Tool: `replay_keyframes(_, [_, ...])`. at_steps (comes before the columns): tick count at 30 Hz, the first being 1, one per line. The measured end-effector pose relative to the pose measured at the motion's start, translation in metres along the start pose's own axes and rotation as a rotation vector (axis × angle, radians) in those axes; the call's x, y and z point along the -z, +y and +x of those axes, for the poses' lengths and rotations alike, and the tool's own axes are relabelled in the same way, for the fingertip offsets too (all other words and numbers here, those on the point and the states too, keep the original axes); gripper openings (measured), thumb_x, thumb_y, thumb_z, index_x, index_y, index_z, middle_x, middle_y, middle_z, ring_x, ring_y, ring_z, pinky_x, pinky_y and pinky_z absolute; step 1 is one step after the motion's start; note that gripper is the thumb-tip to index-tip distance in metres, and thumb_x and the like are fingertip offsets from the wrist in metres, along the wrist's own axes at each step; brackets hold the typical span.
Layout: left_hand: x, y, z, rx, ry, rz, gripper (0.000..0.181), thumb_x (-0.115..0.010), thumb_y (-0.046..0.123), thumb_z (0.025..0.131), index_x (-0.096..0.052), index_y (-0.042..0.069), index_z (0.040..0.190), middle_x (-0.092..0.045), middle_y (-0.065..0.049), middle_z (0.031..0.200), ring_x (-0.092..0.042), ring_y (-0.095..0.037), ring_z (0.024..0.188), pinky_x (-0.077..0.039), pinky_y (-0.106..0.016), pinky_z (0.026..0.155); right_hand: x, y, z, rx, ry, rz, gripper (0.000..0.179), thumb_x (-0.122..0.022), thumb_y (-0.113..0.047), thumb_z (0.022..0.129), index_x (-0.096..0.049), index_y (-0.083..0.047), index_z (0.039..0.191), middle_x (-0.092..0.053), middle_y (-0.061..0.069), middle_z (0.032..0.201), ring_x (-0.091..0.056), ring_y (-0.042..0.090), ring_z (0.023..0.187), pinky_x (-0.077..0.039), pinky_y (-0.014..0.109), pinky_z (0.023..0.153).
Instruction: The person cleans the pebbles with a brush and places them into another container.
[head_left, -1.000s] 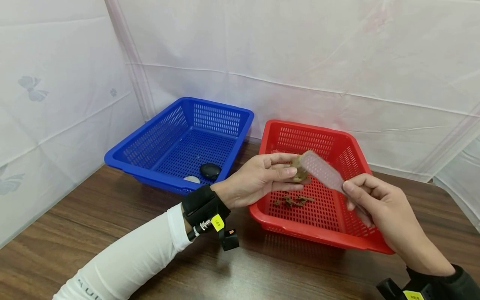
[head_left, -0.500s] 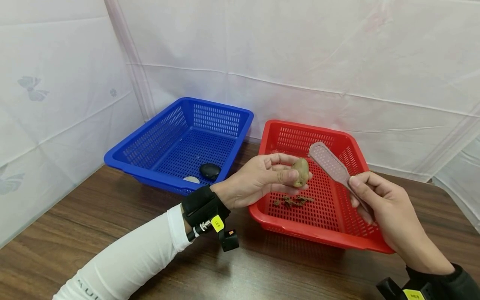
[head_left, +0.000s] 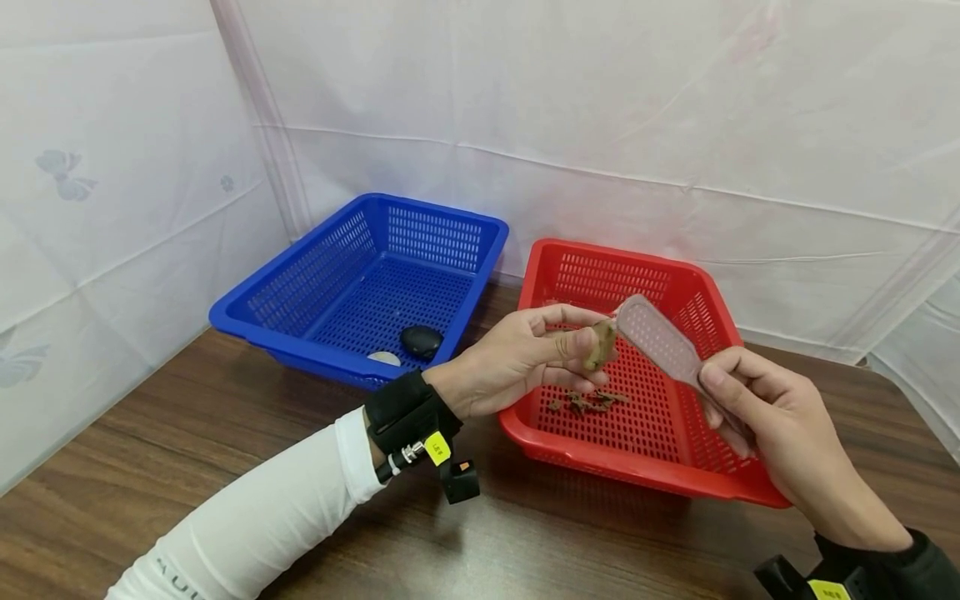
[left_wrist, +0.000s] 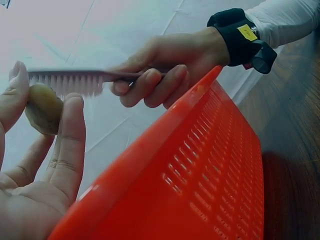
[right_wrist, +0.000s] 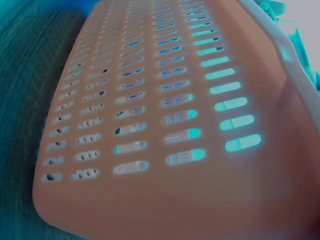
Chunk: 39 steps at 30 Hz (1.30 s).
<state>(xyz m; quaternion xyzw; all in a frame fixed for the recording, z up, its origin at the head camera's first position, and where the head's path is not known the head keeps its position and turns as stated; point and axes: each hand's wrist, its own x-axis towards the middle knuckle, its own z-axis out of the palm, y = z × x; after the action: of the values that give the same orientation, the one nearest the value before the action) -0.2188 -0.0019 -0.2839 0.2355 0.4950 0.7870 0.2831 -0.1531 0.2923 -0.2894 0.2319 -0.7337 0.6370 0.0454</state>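
Note:
My left hand [head_left: 517,358] pinches a yellowish-brown stone [head_left: 601,345] between thumb and fingers over the red basket [head_left: 585,450]. A brush [head_left: 663,340] with a mauve back and pale bristles is gripped by its handle in my right hand [head_left: 783,417]. In the left wrist view the bristles [left_wrist: 75,85] hang down right at the top of the stone [left_wrist: 44,111]. Brown crumbs [head_left: 588,403] lie on the red basket's floor. The right wrist view shows mostly the basket's slotted side [right_wrist: 165,195]; my right hand is hidden there.
A blue basket [head_left: 300,335] stands to the left, holding a black stone [head_left: 422,342] and a whitish stone [head_left: 385,357]. Both baskets rest on a dark wooden table [head_left: 480,542]. White sheeting [head_left: 600,100] rises behind and at the left.
The brush was over the stone a second ago, lifted off to the right half a second ago, and is now back close beside it. The stone has turned slightly in my left fingers.

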Motion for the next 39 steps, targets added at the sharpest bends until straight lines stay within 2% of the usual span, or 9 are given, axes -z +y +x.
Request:
replay_keyframes(2, [0.0003, -0.0002, 0.0002, -0.002, 0.0, -0.008, 0.036, -0.051, 0.007, 0.113, -0.054, -0.001, 0.148, -0.069, -0.017, 0.122, -0.076, -0.021, 0.094, -0.062, -0.034, 0.089, 0.0006, 0.0005, 0.0004, 0.002, -0.034, -0.008, 0.019, -0.047, 0.007, 0.11, -0.062, 0.0, 0.1, -0.056, 0.006, 0.073, -0.033, 0.026, 0.048, -0.023, 0.039, 0.036])
replay_keyframes(9, [0.0, -0.0003, 0.0005, -0.01, 0.022, -0.011, 0.039, -0.05, 0.007, 0.113, -0.053, -0.006, 0.149, -0.067, -0.015, 0.119, -0.075, -0.019, 0.096, -0.062, -0.029, 0.087, 0.0014, 0.0036, 0.0024, -0.083, 0.058, -0.007, 0.016, -0.052, 0.0, 0.11, -0.065, -0.002, 0.1, -0.057, 0.006, 0.072, -0.034, 0.025, 0.049, -0.02, 0.041, 0.038])
replay_keyframes(14, [-0.0007, 0.0001, 0.0001, -0.011, 0.029, -0.009, 0.038, -0.054, 0.004, 0.111, -0.056, -0.007, 0.148, -0.069, -0.02, 0.123, -0.075, -0.019, 0.097, -0.061, -0.033, 0.094, 0.0012, 0.0028, 0.0029, -0.108, 0.08, -0.012, 0.014, -0.054, -0.002, 0.11, -0.065, 0.0, 0.101, -0.057, 0.006, 0.072, -0.035, 0.025, 0.049, -0.02, 0.041, 0.038])
replay_keyframes(21, [0.0011, 0.0004, 0.001, -0.02, -0.019, -0.015, 0.041, -0.047, 0.007, 0.114, -0.05, -0.009, 0.151, -0.065, -0.025, 0.132, -0.073, -0.019, 0.103, -0.059, -0.033, 0.098, -0.0012, -0.0016, 0.0039, -0.164, 0.112, -0.045, 0.018, -0.057, -0.009, 0.111, -0.063, -0.002, 0.095, -0.056, 0.006, 0.071, -0.034, 0.025, 0.049, -0.02, 0.041, 0.039])
replay_keyframes(27, [0.0018, 0.0006, 0.0018, -0.012, -0.013, -0.012, 0.043, -0.048, 0.003, 0.113, -0.048, -0.006, 0.155, -0.062, -0.025, 0.136, -0.073, -0.019, 0.104, -0.057, -0.037, 0.103, -0.0006, 0.0, 0.0032, -0.102, 0.13, 0.048, 0.016, -0.055, -0.004, 0.11, -0.065, -0.002, 0.097, -0.058, 0.005, 0.071, -0.031, 0.025, 0.049, -0.017, 0.041, 0.04])
replay_keyframes(31, [0.0015, 0.0005, 0.0024, -0.013, -0.014, -0.002, 0.043, -0.049, 0.003, 0.112, -0.049, -0.004, 0.154, -0.061, -0.027, 0.138, -0.073, -0.02, 0.106, -0.054, -0.044, 0.107, -0.0006, 0.0005, 0.0025, -0.09, 0.092, 0.02, 0.015, -0.054, -0.001, 0.11, -0.065, -0.001, 0.1, -0.058, 0.006, 0.072, -0.033, 0.025, 0.049, -0.019, 0.04, 0.039])
replay_keyframes(34, [0.0014, 0.0001, 0.0024, -0.021, -0.023, 0.01, 0.043, -0.05, 0.002, 0.111, -0.049, -0.003, 0.154, -0.06, -0.027, 0.137, -0.073, -0.021, 0.105, -0.054, -0.044, 0.107, -0.0019, -0.0002, 0.0028, -0.125, 0.119, -0.029, 0.014, -0.057, -0.005, 0.11, -0.065, -0.001, 0.099, -0.057, 0.005, 0.071, -0.034, 0.024, 0.049, -0.02, 0.04, 0.038])
replay_keyframes(37, [0.0014, -0.0004, 0.0022, -0.025, -0.027, 0.017, 0.044, -0.051, 0.002, 0.111, -0.048, -0.003, 0.155, -0.061, -0.021, 0.135, -0.073, -0.021, 0.105, -0.055, -0.043, 0.106, -0.0024, -0.0003, 0.0022, -0.099, 0.145, 0.016, 0.015, -0.056, -0.004, 0.11, -0.064, 0.0, 0.098, -0.058, 0.006, 0.071, -0.032, 0.025, 0.049, -0.018, 0.04, 0.039])
replay_keyframes(39, [0.0012, -0.0005, 0.0019, -0.026, -0.027, 0.017, 0.044, -0.051, 0.002, 0.111, -0.048, -0.003, 0.155, -0.061, -0.022, 0.135, -0.073, -0.021, 0.106, -0.055, -0.043, 0.106, -0.0026, -0.0001, 0.0015, -0.075, 0.13, 0.03, 0.015, -0.054, 0.0, 0.11, -0.064, 0.001, 0.099, -0.058, 0.007, 0.071, -0.032, 0.025, 0.048, -0.018, 0.039, 0.038])
